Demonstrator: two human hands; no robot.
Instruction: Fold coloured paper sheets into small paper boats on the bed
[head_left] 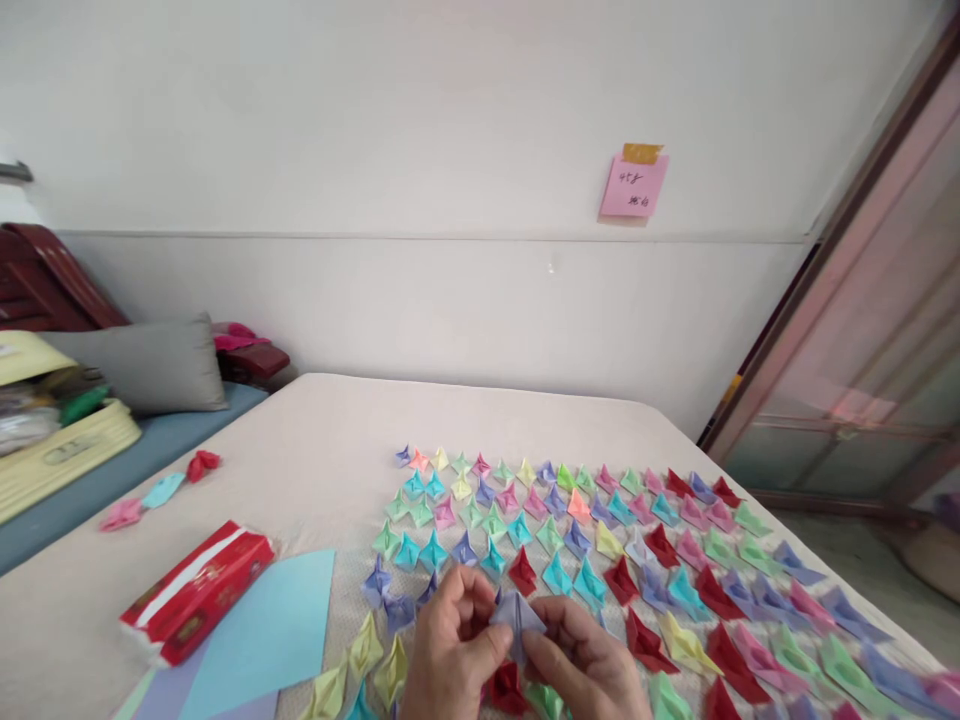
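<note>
Between my two hands is a small folded piece of lavender origami paper [517, 611], pointed at the top with a crease down its middle. My left hand [456, 650] pinches its left side between thumb and fingers. On the other side, my right hand [581, 660] grips the right corner with thumb and forefinger. Rows of small folded paper boats in many colours spread around and beyond the hands, among them a red paper boat [523, 571] and a cyan paper boat [433, 551]. My hands and forearms hide some of the nearest ones.
A red tissue pack [199, 590] lies at the left, partly over cyan paper sheets [281, 620]. Several crumpled paper pieces [163, 489] are beyond it on the pale tabletop [330, 430]. A grey cushion [150, 365] and a yellow box [67, 455] sit on a bench. A pink note [634, 187] hangs on the wall.
</note>
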